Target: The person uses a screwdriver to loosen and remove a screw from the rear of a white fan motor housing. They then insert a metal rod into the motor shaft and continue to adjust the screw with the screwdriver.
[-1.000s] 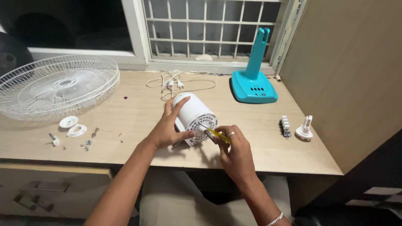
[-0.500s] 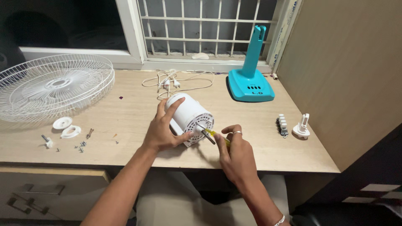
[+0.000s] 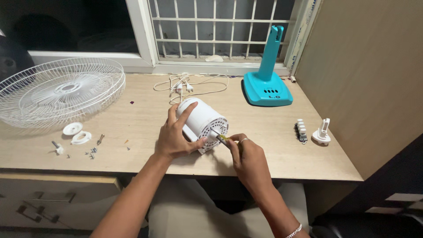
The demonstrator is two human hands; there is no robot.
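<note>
Over on the left, the round white wire fan grille (image 3: pixel 59 90) lies flat on the pale wooden desk (image 3: pixel 132 132), same spot as a moment ago. Just in front of it sit two small white plastic rings (image 3: pixel 77 133) and a scatter of little screws (image 3: pixel 90 152), untouched. Centre now: the left hand (image 3: pixel 174 136) wraps the white cylindrical fan motor housing (image 3: pixel 203 121), fingers spread over the top, thumb underneath, as before. The housing lies on its side near the desk's front edge, vented face towards the right hand. The right hand (image 3: pixel 249 161) pinches a yellow-handled screwdriver (image 3: pixel 220 136), its tip at that face; half a second back the tool sat a touch lower. Behind lies a coiled white power cord (image 3: pixel 189 86). Further right, the turquoise plastic fan stand (image 3: pixel 266 83) is upright, and small white fittings (image 3: pixel 313 132) rest near the wall.
</note>
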